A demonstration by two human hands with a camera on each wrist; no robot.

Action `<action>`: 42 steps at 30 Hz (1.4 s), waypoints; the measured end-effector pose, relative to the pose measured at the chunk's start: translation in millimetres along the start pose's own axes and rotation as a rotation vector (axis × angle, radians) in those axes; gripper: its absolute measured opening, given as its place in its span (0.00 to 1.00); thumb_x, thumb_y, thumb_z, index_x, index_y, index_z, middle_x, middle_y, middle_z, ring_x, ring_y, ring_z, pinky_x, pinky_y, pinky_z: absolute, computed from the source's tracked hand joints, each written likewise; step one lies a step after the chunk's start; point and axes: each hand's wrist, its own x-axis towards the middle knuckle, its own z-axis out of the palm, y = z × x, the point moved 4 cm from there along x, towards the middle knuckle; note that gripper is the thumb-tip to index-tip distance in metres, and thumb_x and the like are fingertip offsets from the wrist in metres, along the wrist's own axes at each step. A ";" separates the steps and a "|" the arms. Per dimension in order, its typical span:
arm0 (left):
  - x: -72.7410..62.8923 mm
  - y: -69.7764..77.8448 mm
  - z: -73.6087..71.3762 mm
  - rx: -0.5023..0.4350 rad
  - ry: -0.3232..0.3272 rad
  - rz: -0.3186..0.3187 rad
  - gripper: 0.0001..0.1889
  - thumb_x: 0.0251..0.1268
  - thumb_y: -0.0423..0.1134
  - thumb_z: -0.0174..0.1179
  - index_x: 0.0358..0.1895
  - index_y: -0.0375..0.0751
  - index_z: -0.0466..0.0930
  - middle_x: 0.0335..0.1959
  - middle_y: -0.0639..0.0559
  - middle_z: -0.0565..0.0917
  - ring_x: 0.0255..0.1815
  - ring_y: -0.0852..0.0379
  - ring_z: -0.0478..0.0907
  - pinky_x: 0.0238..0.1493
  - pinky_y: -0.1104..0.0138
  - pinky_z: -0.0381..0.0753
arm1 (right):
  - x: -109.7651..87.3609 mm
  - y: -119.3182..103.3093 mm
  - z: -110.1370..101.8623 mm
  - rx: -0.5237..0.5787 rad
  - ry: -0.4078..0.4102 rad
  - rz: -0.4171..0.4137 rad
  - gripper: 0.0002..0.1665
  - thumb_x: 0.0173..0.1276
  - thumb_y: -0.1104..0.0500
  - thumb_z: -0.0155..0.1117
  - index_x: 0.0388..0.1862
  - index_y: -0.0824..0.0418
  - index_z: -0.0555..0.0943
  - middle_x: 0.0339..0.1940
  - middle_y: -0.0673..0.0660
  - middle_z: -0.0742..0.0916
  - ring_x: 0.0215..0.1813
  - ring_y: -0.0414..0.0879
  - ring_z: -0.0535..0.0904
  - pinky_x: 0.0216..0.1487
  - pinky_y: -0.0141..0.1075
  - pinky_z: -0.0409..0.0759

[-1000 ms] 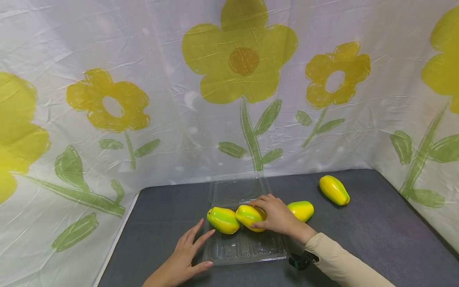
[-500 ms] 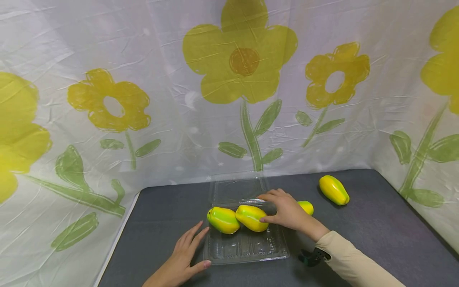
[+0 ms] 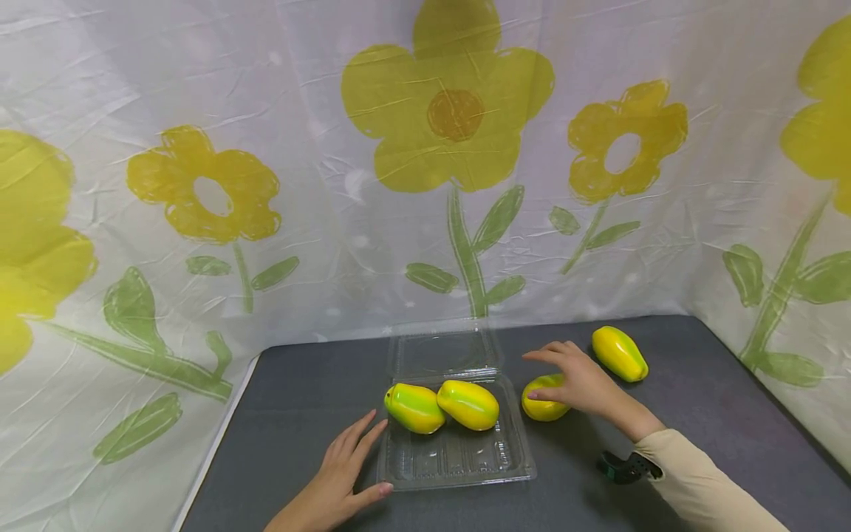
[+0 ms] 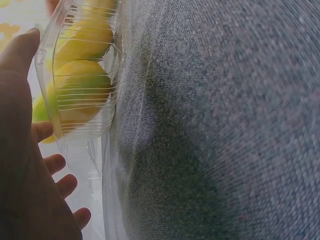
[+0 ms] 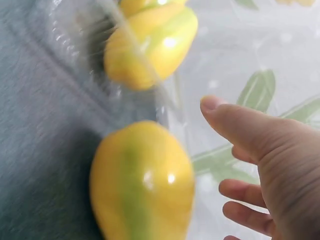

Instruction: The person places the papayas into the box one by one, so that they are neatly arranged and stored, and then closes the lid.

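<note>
Two yellow-green papayas lie side by side in a clear plastic clamshell box [image 3: 459, 473]: the left papaya [image 3: 414, 408] and the right papaya [image 3: 469, 405]. My left hand [image 3: 342, 469] is spread at the box's left side, fingertips right at its wall; the left wrist view shows the ribbed wall close to the thumb [image 4: 22, 50]. My right hand [image 3: 581, 377] hovers over a third papaya [image 3: 541, 399] on the table, just right of the box. Its fingers are spread and hold nothing; in the right wrist view this papaya [image 5: 142, 185] lies beside the thumb [image 5: 235, 120].
Another papaya [image 3: 620, 354] rests at the back right of the dark grey table [image 3: 312, 384]. The box's lid [image 3: 442, 351] lies folded open toward the back. A flower-print curtain [image 3: 319, 222] stands behind the table.
My right hand has let go of the right papaya in the box and moved right, over the papaya beside the box. My left hand has drawn slightly back and stays by the box.
</note>
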 end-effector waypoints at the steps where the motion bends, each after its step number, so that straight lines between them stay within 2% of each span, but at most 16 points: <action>1: 0.0 0.0 -0.1 0.001 0.000 -0.001 0.44 0.64 0.64 0.58 0.80 0.62 0.49 0.82 0.48 0.48 0.78 0.35 0.52 0.66 0.27 0.54 | -2.5 2.5 0.0 -0.002 -0.007 0.003 0.36 0.54 0.43 0.77 0.61 0.52 0.81 0.55 0.57 0.84 0.56 0.55 0.76 0.51 0.52 0.79; 6: -0.4 0.2 -0.2 -0.003 0.003 -0.002 0.44 0.64 0.64 0.59 0.80 0.61 0.50 0.82 0.48 0.48 0.78 0.35 0.52 0.66 0.28 0.54 | -14.8 11.2 5.1 -0.019 -0.034 -0.003 0.32 0.54 0.42 0.77 0.57 0.52 0.84 0.52 0.56 0.84 0.52 0.51 0.76 0.50 0.49 0.78; 9: -0.3 0.3 0.2 -0.009 -0.003 -0.008 0.43 0.64 0.65 0.58 0.80 0.63 0.49 0.82 0.48 0.48 0.78 0.35 0.52 0.66 0.28 0.54 | -21.1 14.5 7.1 -0.013 -0.020 0.002 0.30 0.55 0.40 0.75 0.54 0.52 0.86 0.50 0.54 0.84 0.50 0.49 0.75 0.48 0.46 0.76; 17: 0.9 -0.4 0.8 -0.003 -0.002 -0.018 0.44 0.64 0.66 0.58 0.79 0.63 0.50 0.82 0.49 0.49 0.78 0.36 0.52 0.66 0.27 0.54 | -35.5 18.8 0.8 0.013 0.121 0.027 0.20 0.53 0.43 0.78 0.41 0.50 0.88 0.48 0.52 0.86 0.50 0.50 0.77 0.49 0.49 0.77; 21: 0.8 -0.8 1.1 0.000 -0.001 -0.015 0.44 0.63 0.67 0.58 0.79 0.63 0.50 0.82 0.49 0.49 0.78 0.36 0.52 0.66 0.28 0.54 | -44.7 23.2 -0.7 0.020 0.150 0.084 0.16 0.51 0.43 0.79 0.33 0.48 0.85 0.47 0.53 0.85 0.50 0.51 0.77 0.49 0.51 0.78; 25: 0.7 -0.8 0.8 -0.005 0.000 -0.016 0.44 0.63 0.67 0.58 0.79 0.64 0.50 0.82 0.50 0.49 0.78 0.36 0.52 0.67 0.27 0.54 | -54.3 27.8 -1.0 0.008 0.150 0.169 0.20 0.50 0.40 0.78 0.32 0.50 0.83 0.49 0.56 0.84 0.52 0.55 0.78 0.49 0.54 0.79; 28: 0.7 -0.6 0.3 -0.008 -0.001 -0.018 0.44 0.63 0.67 0.58 0.79 0.63 0.50 0.82 0.49 0.50 0.78 0.36 0.52 0.66 0.27 0.53 | -61.1 30.2 -2.9 -0.020 0.134 0.256 0.26 0.49 0.35 0.77 0.33 0.52 0.81 0.46 0.56 0.83 0.45 0.52 0.77 0.40 0.47 0.78; 31: 0.7 -0.5 0.3 -0.010 -0.005 -0.020 0.44 0.63 0.67 0.58 0.79 0.63 0.50 0.82 0.49 0.49 0.79 0.36 0.51 0.67 0.27 0.53 | -67.3 33.8 -6.3 -0.052 0.107 0.330 0.29 0.49 0.31 0.75 0.30 0.53 0.78 0.37 0.54 0.80 0.36 0.46 0.71 0.31 0.37 0.70; 34: 0.6 -0.6 0.5 -0.013 -0.009 -0.023 0.44 0.63 0.67 0.58 0.79 0.63 0.50 0.82 0.49 0.49 0.79 0.36 0.51 0.66 0.27 0.53 | -71.8 38.8 -7.9 -0.046 0.055 0.393 0.32 0.50 0.28 0.72 0.27 0.53 0.75 0.28 0.51 0.77 0.29 0.43 0.68 0.28 0.33 0.63; 36: 0.7 -0.9 0.5 -0.014 -0.012 -0.025 0.44 0.63 0.67 0.58 0.79 0.63 0.50 0.82 0.49 0.49 0.79 0.36 0.51 0.66 0.27 0.52 | -73.5 40.8 -8.4 -0.026 0.014 0.419 0.32 0.51 0.28 0.70 0.28 0.54 0.76 0.25 0.49 0.77 0.26 0.41 0.68 0.26 0.32 0.64; 38: 0.9 -1.2 0.6 -0.014 -0.013 -0.028 0.44 0.63 0.67 0.58 0.79 0.63 0.50 0.82 0.49 0.49 0.79 0.36 0.51 0.66 0.27 0.52 | -74.2 42.2 -8.8 0.027 -0.030 0.432 0.32 0.52 0.29 0.70 0.35 0.54 0.80 0.26 0.48 0.80 0.26 0.40 0.71 0.26 0.32 0.66; 40: 1.2 -1.5 0.8 -0.015 -0.013 -0.029 0.44 0.63 0.67 0.58 0.79 0.63 0.50 0.82 0.49 0.49 0.79 0.36 0.51 0.66 0.27 0.52 | -74.5 43.4 -10.2 0.096 -0.070 0.420 0.32 0.54 0.31 0.71 0.43 0.55 0.82 0.32 0.49 0.84 0.31 0.40 0.75 0.29 0.33 0.72; 42: 1.7 -1.8 1.1 -0.016 -0.012 -0.027 0.44 0.63 0.66 0.58 0.79 0.63 0.49 0.82 0.49 0.49 0.79 0.36 0.51 0.66 0.27 0.52 | -74.6 44.5 -12.6 0.177 -0.106 0.393 0.33 0.58 0.36 0.71 0.53 0.57 0.82 0.41 0.54 0.87 0.39 0.44 0.81 0.36 0.38 0.79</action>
